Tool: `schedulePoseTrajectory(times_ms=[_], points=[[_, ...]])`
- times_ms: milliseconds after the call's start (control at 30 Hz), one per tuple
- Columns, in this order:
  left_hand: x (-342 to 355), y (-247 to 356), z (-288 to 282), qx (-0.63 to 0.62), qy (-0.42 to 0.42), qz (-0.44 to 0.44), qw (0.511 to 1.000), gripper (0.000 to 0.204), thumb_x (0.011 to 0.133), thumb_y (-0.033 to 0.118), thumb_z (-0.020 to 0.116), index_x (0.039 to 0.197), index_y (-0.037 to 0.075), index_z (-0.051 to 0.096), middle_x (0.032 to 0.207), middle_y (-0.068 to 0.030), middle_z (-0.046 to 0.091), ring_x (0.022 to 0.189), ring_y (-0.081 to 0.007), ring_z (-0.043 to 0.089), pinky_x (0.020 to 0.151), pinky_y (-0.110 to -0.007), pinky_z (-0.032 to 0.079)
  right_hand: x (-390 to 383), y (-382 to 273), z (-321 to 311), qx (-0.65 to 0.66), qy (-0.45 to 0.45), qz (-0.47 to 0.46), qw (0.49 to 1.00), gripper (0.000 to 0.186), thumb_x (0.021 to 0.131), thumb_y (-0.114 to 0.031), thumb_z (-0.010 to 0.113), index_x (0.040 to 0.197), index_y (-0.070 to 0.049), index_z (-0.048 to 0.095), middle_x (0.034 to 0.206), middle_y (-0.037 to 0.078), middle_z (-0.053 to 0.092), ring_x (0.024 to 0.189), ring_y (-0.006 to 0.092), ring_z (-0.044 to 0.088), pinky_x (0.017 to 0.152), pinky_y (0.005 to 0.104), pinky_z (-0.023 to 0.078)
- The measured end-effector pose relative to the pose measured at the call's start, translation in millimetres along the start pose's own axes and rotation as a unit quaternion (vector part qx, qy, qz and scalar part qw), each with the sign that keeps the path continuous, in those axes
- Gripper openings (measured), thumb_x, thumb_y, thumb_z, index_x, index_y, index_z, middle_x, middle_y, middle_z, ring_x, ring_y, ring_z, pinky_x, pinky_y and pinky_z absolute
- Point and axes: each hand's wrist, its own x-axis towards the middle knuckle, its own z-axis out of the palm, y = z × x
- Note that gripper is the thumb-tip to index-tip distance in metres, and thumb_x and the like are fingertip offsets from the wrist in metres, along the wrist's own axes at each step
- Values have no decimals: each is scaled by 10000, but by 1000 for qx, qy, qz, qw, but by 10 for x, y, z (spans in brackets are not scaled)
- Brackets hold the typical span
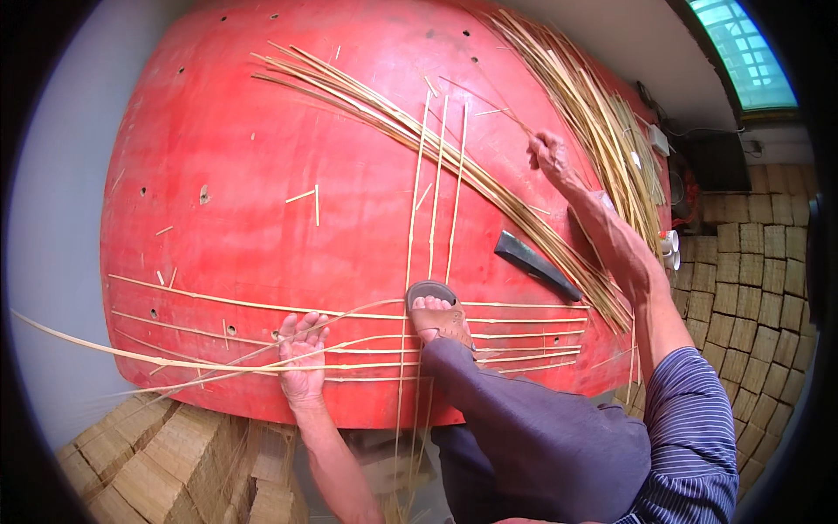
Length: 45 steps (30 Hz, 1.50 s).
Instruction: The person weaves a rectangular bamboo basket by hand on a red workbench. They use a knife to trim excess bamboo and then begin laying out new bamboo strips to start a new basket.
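Observation:
Pale bamboo strips are laid out crosswise on the red board [253, 218]. My left hand [301, 360] is palm up at the near left and holds several raised strips [218, 363], with the fingertips apart. Their left ends swing past the board's edge, some blurred. Three lengthwise strips [433, 196] cross the sideways ones [524, 334]. My sandalled foot [437, 316] presses down where they meet. At the far right, my right hand [548, 153] is closed on a thin dark strip [484, 99] pointing up and left. A broad dark blade [536, 265] lies below that hand.
One bundle of strips [375, 109] runs diagonally across the board, passing under the lengthwise strips. A thicker bundle [585, 100] lies along the right edge. White cups [669, 249] stand beside it. Stacked tan bundles [751, 271] fill the right; more [161, 467] sit at the near left.

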Motion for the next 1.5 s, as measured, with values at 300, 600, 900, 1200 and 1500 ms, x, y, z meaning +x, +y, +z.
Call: schedulePoseTrajectory(times_ms=[300,600,900,1200,1500], points=[[6,59,65,0,0,-24,1000,475,994,403,555,1348,88,517,1298,-229,593,1241,-369,557,1079,-472,433,-599,-1639,1063,-54,-55,-318,945,26,907,6,594,902,-18,586,706,86,513,616,172,533,559,318,448],[-21,55,18,7,-2,-25,1000,467,1001,396,546,1345,80,514,1307,-223,584,1260,-368,542,1090,-472,417,-1043,-1907,1488,-4,-185,-223,957,13,877,-1,554,877,7,543,683,205,558,632,347,594,559,440,461],[24,-54,66,20,-11,-30,999,593,937,479,607,1355,74,498,1340,-218,559,1267,-365,531,1080,-465,413,-666,-569,886,-244,-35,-142,959,224,884,-193,612,738,-24,607,650,251,551,605,420,576,556,516,436],[-95,94,1,36,-10,-14,999,468,1022,425,488,1331,75,520,1316,-202,582,1252,-340,548,1062,-463,442,-709,189,593,-320,-66,-63,943,167,790,-147,548,763,-54,684,809,266,646,804,470,634,686,551,492],[-24,10,46,20,-29,-18,999,465,1031,415,471,1332,64,514,1319,-204,579,1253,-339,548,1063,-464,447,-698,294,288,-411,-113,-82,901,147,764,-66,561,811,-35,697,833,252,660,827,426,657,691,497,500]])
